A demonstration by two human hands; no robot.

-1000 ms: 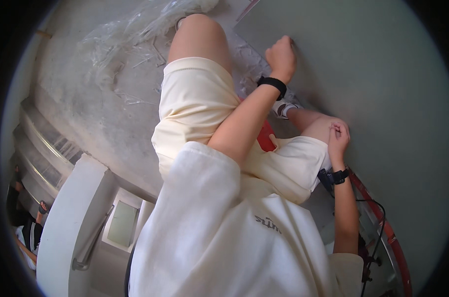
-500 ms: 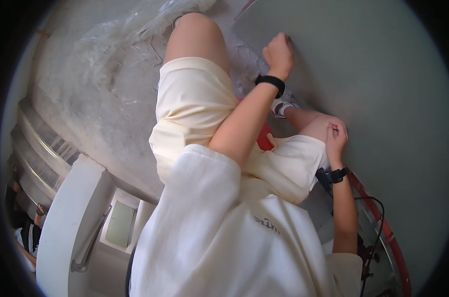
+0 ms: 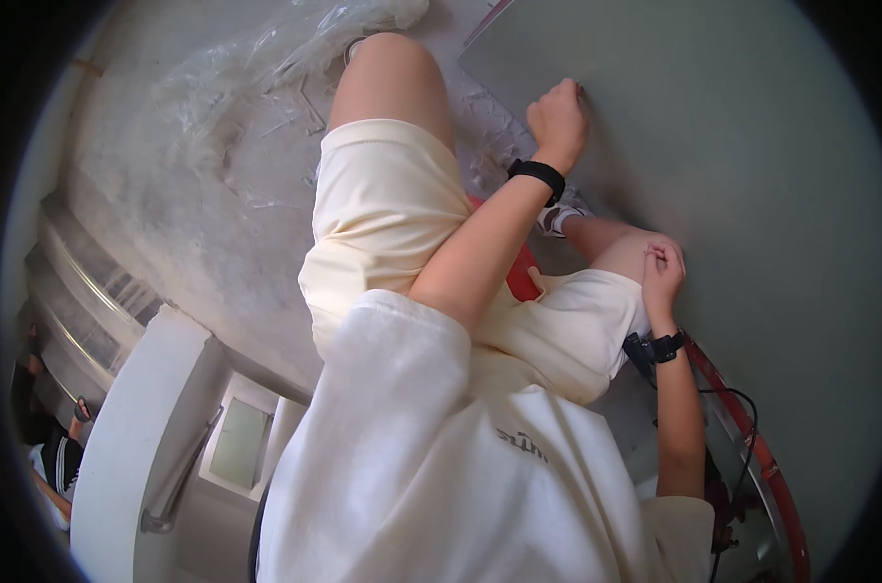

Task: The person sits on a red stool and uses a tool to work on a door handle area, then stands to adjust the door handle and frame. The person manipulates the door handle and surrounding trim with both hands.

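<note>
My left hand (image 3: 558,119) is closed in a fist beside a large grey-green flat panel (image 3: 752,155). A small dark spot shows by its fingertips, and whatever the fist may hold is hidden. A black band (image 3: 538,181) circles the left wrist. Resting by my right knee (image 3: 621,251), my right hand (image 3: 663,267) has its fingers curled in, with nothing visible in them. On that wrist sits a black strap with a small black device (image 3: 655,348).
Crumpled clear plastic sheeting (image 3: 266,73) lies on the concrete floor (image 3: 208,214). A red-edged frame (image 3: 766,457) and a black cable (image 3: 753,418) run at lower right. Left are steps (image 3: 82,301), a white low wall (image 3: 135,428) and another person (image 3: 57,457). Something red (image 3: 524,277) shows between my legs.
The whole view has shifted slightly, and my left fist appears a little lower and further right. My right hand keeps its curled pose by the knee.
</note>
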